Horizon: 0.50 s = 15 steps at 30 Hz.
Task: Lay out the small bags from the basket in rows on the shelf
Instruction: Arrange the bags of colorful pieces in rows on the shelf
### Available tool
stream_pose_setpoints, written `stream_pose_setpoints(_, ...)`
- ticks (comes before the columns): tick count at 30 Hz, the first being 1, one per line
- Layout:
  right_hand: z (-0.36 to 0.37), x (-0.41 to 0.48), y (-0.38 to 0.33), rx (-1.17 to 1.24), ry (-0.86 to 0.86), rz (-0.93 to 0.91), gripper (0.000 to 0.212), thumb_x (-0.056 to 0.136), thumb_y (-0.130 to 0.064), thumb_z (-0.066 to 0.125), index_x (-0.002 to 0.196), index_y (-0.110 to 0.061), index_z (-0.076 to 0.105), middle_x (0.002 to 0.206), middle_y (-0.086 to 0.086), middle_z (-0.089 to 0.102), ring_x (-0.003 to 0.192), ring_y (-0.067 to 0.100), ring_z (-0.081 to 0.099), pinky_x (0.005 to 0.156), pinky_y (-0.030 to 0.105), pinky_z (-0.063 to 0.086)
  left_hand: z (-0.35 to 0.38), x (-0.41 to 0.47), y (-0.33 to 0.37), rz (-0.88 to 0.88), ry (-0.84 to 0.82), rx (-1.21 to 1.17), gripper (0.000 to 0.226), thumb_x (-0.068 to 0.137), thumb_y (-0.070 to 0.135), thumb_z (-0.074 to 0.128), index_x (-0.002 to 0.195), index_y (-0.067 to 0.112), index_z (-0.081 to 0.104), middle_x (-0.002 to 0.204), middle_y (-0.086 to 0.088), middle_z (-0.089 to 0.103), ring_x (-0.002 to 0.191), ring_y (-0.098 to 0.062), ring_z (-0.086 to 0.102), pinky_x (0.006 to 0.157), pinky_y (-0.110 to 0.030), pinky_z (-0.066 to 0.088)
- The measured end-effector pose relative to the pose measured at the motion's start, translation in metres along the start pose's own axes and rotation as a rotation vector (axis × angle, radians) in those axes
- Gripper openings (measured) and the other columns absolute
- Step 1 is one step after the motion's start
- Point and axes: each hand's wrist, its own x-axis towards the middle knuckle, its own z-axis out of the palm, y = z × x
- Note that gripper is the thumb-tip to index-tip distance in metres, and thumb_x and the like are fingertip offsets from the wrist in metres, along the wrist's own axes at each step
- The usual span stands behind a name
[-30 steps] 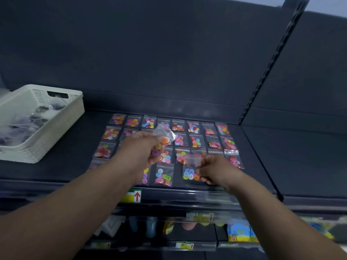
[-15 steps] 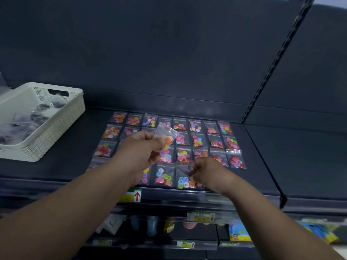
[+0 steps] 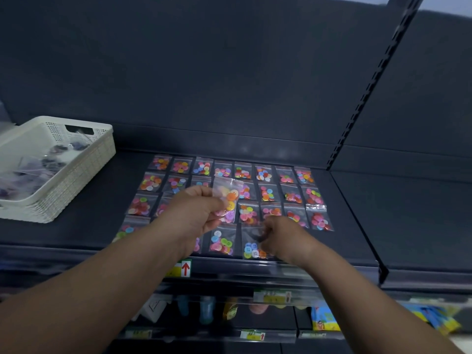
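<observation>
Button bag [image 3: 228, 198]: held up above the shelf [image 3: 357, 226], over the middle of the laid rows, pinched at its lower left between thumb and fingers of the left grip [image 3: 194, 213]. Tilted, with orange and yellow buttons pooled low inside. Second one, the blue-button bag [image 3: 251, 247]: flat at the front of the shelf, furthest right in the nearest row, its upper edge pinched by the curled right grip [image 3: 283, 236], though blurred just there

Handling, as a judgement: light, limp clear plastic, slick to the touch, loose buttons sliding to the lower end; not fragile. Best taken at the sealed top strip or a corner, clear of the lumpy button mass, then laid flat and square beside its neighbour. Likely to skid on the dark shelf and nudge adjoining bags if dropped or dragged

Around: laid bags [image 3: 265, 192] in four rows, back rows running further right than the nearest one. Further out, white basket [image 3: 84, 162] at the left of the same shelf, well apart from the rows, more bags heaped dimly inside. Under the shelf lip, price label with a red arrow [image 3: 185, 268]
</observation>
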Motion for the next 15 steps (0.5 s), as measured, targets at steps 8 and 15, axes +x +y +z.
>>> stream_pose_setpoints(8,-0.019,-0.024,-0.018,0.279,0.255,-0.161,0.018,0.088,-0.036,0.060,0.093,-0.019,0.060,0.085,-0.003,0.063,0.078,0.014,0.058,0.070,0.029,0.048,0.008,-0.006,-0.003,0.018,-0.033,0.000,0.017,0.082,0.000,0.066,0.093,0.012,0.062,0.087,-0.004,0.068,0.076,-0.015,0.063,0.067,-0.027,0.052)
stream_pose_setpoints(15,-0.022,-0.030,-0.030,0.934,0.033,-0.140,0.005,0.086,-0.007,0.064,0.083,-0.010,0.062,0.072,0.007,0.060,0.059,0.010,0.054,0.054,0.019,0.045,0.028,-0.012,-0.007,0.072,-0.096,0.075,0.018,0.079,-0.004,0.067,0.094,0.005,0.061,0.097,-0.015,0.066,0.083,-0.020,0.066,0.068,-0.027,0.057)
